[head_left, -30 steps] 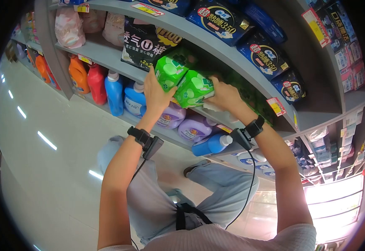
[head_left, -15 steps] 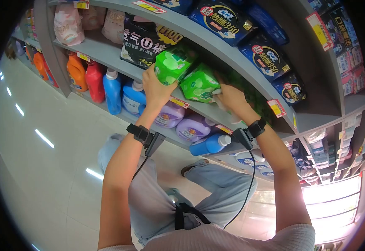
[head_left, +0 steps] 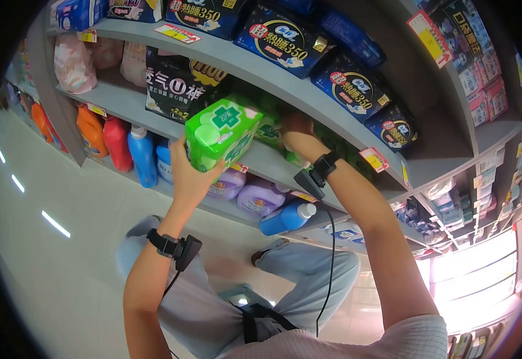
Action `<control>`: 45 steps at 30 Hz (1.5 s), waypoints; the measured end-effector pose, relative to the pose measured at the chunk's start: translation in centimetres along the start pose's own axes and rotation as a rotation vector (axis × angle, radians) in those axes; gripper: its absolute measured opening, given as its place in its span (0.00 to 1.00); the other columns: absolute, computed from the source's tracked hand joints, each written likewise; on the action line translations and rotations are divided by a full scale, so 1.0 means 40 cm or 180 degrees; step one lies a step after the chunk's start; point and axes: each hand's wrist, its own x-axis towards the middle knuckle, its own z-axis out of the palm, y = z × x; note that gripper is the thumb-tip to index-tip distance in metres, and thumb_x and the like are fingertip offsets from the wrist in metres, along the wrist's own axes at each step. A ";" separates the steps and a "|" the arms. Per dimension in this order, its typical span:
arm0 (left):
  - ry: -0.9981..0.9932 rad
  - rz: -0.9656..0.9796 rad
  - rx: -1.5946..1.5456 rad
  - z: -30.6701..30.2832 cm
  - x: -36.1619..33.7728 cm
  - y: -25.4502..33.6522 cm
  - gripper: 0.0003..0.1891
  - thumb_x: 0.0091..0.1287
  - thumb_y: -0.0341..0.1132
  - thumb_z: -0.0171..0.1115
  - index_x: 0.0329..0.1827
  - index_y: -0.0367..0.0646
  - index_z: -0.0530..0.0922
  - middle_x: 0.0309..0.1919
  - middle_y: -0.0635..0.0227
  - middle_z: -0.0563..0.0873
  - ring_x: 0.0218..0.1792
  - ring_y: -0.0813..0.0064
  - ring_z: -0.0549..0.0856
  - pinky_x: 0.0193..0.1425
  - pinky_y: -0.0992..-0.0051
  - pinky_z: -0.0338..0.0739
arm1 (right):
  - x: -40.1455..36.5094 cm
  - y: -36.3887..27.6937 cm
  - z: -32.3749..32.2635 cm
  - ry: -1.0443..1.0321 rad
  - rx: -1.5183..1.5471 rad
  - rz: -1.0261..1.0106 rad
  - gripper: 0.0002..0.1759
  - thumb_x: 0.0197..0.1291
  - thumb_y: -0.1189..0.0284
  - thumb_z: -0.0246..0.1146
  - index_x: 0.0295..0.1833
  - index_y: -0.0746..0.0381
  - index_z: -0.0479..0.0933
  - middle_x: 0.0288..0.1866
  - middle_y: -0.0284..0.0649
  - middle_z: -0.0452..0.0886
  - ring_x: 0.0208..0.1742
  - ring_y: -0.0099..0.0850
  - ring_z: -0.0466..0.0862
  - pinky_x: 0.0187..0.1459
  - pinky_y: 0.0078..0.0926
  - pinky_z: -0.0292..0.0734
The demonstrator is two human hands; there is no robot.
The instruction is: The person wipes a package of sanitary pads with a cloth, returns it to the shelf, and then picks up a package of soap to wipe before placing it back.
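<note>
My left hand [head_left: 190,172] is closed round the near end of a bright green pack of sanitary pads [head_left: 222,130], printed with pale round shapes and a dark green cross. It tilts at the front of the middle shelf, partly beyond the edge. My right hand [head_left: 301,136] reaches deep into the same shelf, beside another green pack [head_left: 268,130] that lies farther back. Shade and blur hide the right fingers, so their grip does not show. A black pack of pants [head_left: 174,90] with white lettering stands left of the held pack.
Dark blue pad packs [head_left: 279,43] line the shelf above, whose edge overhangs my right hand. Below are detergent bottles in orange [head_left: 88,128], red [head_left: 117,142], blue [head_left: 142,157] and purple [head_left: 261,198]. Price tags [head_left: 373,160] stick to the shelf edges.
My left hand has drawn its green pack outward and tilted it. My right hand has come off the front of the second green pack and gone deeper into the shelf. The view has shifted.
</note>
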 end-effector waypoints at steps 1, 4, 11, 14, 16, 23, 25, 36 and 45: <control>0.0003 0.0007 -0.0002 -0.005 -0.005 -0.006 0.40 0.42 0.33 0.71 0.58 0.34 0.60 0.50 0.53 0.66 0.53 0.57 0.67 0.58 0.64 0.62 | 0.010 0.001 0.001 0.0210 -0.0205 -0.0078 0.36 0.46 0.68 0.63 0.63 0.59 0.59 0.50 0.54 0.74 0.51 0.48 0.76 0.47 0.44 0.73; -0.0046 0.0022 0.0090 -0.017 -0.009 -0.019 0.40 0.42 0.33 0.71 0.58 0.34 0.60 0.50 0.53 0.65 0.53 0.57 0.68 0.58 0.65 0.62 | 0.049 0.013 0.062 0.1165 -0.0281 -0.0383 0.34 0.45 0.70 0.63 0.60 0.66 0.62 0.51 0.55 0.73 0.52 0.49 0.75 0.50 0.44 0.72; -0.0259 -0.0438 -0.0489 -0.042 0.001 -0.038 0.39 0.44 0.36 0.71 0.58 0.34 0.60 0.51 0.56 0.66 0.55 0.64 0.67 0.57 0.68 0.64 | 0.112 0.060 0.104 0.0807 0.1168 -0.0772 0.23 0.48 0.78 0.58 0.53 0.70 0.66 0.42 0.52 0.78 0.37 0.43 0.82 0.34 0.37 0.79; -0.0365 -0.0697 -0.1065 -0.042 0.006 -0.032 0.38 0.47 0.36 0.70 0.58 0.33 0.60 0.52 0.56 0.67 0.55 0.67 0.68 0.58 0.70 0.64 | 0.123 0.072 0.128 0.0539 0.1578 -0.0762 0.21 0.50 0.81 0.54 0.53 0.70 0.65 0.36 0.49 0.80 0.29 0.38 0.82 0.26 0.31 0.79; -0.0392 -0.0730 -0.1295 -0.036 0.010 -0.028 0.37 0.48 0.36 0.70 0.58 0.33 0.60 0.52 0.56 0.68 0.55 0.68 0.69 0.58 0.71 0.65 | 0.103 0.057 0.084 0.0637 0.1553 -0.0724 0.19 0.51 0.78 0.56 0.50 0.71 0.68 0.37 0.49 0.80 0.29 0.37 0.82 0.29 0.32 0.79; -0.0515 -0.0717 -0.1322 -0.008 -0.003 -0.036 0.37 0.48 0.37 0.71 0.57 0.32 0.61 0.51 0.54 0.69 0.53 0.67 0.71 0.58 0.71 0.66 | -0.031 -0.027 -0.138 0.0710 0.1555 0.0054 0.21 0.50 0.65 0.61 0.51 0.61 0.74 0.44 0.51 0.79 0.45 0.46 0.79 0.48 0.37 0.72; -0.0500 -0.0552 -0.1214 0.007 -0.009 -0.028 0.37 0.47 0.38 0.72 0.57 0.32 0.61 0.50 0.54 0.68 0.53 0.66 0.71 0.58 0.70 0.66 | -0.047 0.005 -0.122 0.0527 0.1418 0.0004 0.23 0.51 0.61 0.61 0.52 0.60 0.73 0.45 0.51 0.78 0.48 0.48 0.77 0.49 0.37 0.71; -0.0708 0.0197 -0.0399 0.135 -0.041 -0.032 0.40 0.43 0.38 0.73 0.58 0.36 0.60 0.52 0.51 0.66 0.54 0.55 0.69 0.58 0.65 0.65 | -0.130 -0.004 -0.090 -0.0464 0.2724 -0.0403 0.23 0.61 0.60 0.50 0.55 0.65 0.71 0.50 0.48 0.76 0.53 0.42 0.75 0.56 0.28 0.65; -0.0648 0.0417 -0.0182 0.154 -0.046 -0.038 0.45 0.38 0.37 0.74 0.61 0.37 0.58 0.54 0.50 0.69 0.56 0.51 0.68 0.59 0.62 0.63 | -0.227 -0.098 -0.109 0.0167 0.2201 -0.1728 0.25 0.63 0.66 0.46 0.65 0.63 0.61 0.69 0.48 0.58 0.70 0.40 0.56 0.68 0.38 0.42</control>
